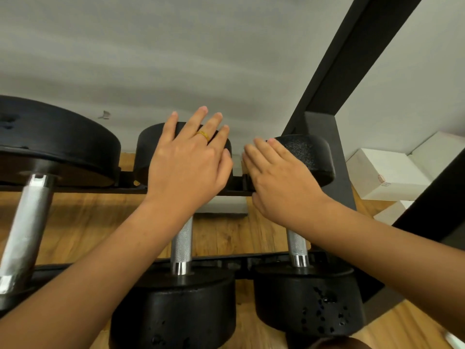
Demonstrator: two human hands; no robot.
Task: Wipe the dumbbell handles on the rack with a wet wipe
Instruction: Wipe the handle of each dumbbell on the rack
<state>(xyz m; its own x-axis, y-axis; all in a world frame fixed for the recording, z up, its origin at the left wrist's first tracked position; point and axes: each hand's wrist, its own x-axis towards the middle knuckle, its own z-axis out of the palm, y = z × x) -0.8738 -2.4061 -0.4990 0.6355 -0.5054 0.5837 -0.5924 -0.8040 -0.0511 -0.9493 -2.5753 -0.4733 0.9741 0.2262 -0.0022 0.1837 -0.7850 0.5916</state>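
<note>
Three black dumbbells lie across a black rack, handles pointing away from me. The large left dumbbell has a thick chrome handle. My left hand, with a gold ring, hovers flat with straight fingers over the far head of the middle dumbbell, above its knurled handle. My right hand lies flat with straight fingers against the far head of the right dumbbell, above that handle. Neither hand holds anything. No wet wipe is in view.
A grey wall stands right behind the rack. A black slanted frame post rises at the right. White boxes sit on the wooden floor to the far right.
</note>
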